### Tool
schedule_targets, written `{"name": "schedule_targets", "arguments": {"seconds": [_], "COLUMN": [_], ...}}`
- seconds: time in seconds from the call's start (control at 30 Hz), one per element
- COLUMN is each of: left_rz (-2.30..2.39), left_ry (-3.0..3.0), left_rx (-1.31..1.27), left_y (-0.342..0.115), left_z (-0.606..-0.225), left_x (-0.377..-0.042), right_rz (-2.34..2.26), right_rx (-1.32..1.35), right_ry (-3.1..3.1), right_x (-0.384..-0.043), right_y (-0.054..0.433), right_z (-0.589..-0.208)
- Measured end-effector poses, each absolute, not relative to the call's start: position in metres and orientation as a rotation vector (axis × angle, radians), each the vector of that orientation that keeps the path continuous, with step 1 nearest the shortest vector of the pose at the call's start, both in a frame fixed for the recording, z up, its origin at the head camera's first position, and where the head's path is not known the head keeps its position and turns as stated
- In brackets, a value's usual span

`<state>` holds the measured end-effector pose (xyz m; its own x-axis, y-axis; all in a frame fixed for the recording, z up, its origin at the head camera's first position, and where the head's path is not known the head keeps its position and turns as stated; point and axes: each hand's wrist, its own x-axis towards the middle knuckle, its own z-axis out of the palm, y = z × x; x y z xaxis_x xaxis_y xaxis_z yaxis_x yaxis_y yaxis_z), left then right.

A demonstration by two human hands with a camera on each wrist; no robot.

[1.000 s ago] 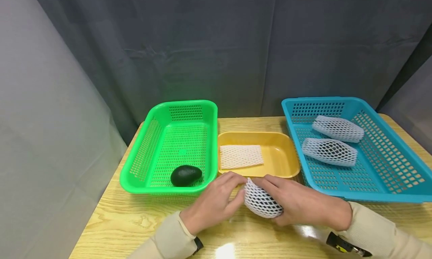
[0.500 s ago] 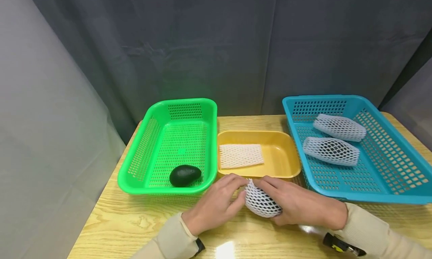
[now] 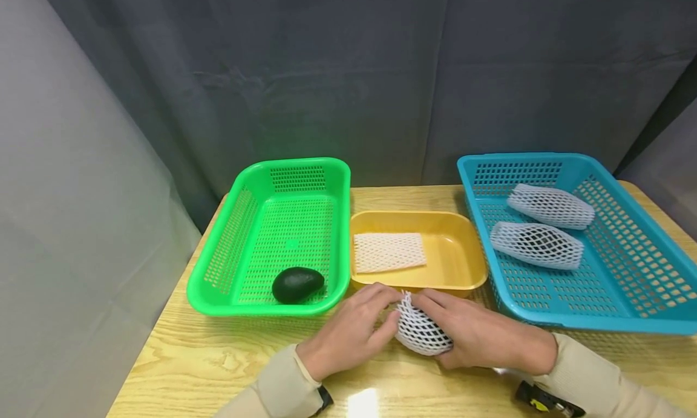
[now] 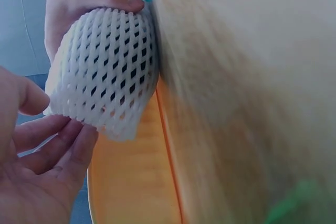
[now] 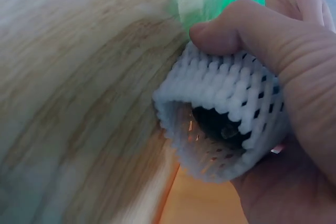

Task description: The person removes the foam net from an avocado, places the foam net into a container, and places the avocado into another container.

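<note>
- In the green basket [image 3: 348,236], a bare dark fruit [image 3: 296,285] is lying at the near end; it is best left there while the sleeve is being settled.
- The left grip [image 3: 354,327] is partly closed, its thumb and bent fingers set at one edge of the white net sleeve [image 3: 422,330]; a light pinch seems to be made; the hem should be drawn in small, even tugs, so that the mesh is not torn.
- The sleeve is held between both grips, nearer than the yellow tray [image 3: 449,254], in which a flat sleeve [image 3: 389,251] is lying; the wrapped fruit [image 5: 220,124] is seen set back from the open rim; some net should be left over at each end.
- The right grip [image 3: 474,327] is curled round sleeve and fruit together; firm, gentle pressure is wanted, so that the fruit is not let slip or bruised.
- In the blue basket [image 3: 577,324], two netted pieces [image 3: 536,244] are laid near each other; their covered ends can be taken as a pattern.
</note>
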<state>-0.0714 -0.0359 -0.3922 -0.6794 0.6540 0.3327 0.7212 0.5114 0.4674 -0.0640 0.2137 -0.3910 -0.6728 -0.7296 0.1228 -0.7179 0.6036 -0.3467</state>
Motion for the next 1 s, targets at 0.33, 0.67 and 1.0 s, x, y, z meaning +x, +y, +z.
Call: {"name": "schedule_targets", "arguments": {"seconds": [0.33,0.67,1.0], "left_rz": [-0.887,-0.857,-0.87], "left_ry": [-2.649,-2.674,-2.669], "left_rx": [-1.213,-1.217,-1.216], "left_y": [-0.0366,-0.0373,-0.038], "left_z": [-0.3928,-0.3945,-0.395], "left_x": [-0.0718,-0.0731,-0.0741], "right_rz": [-0.639,-0.676,-0.662], "right_rx": [-1.202,-1.17,-1.12], "right_ry": [2.668,2.594,2.625], "right_x": [-0.0689,-0.071,-0.0701], "right_y": [0.214,0.2112,0.2078], "right_z": [-0.391,-0.3884,-0.3875]}}
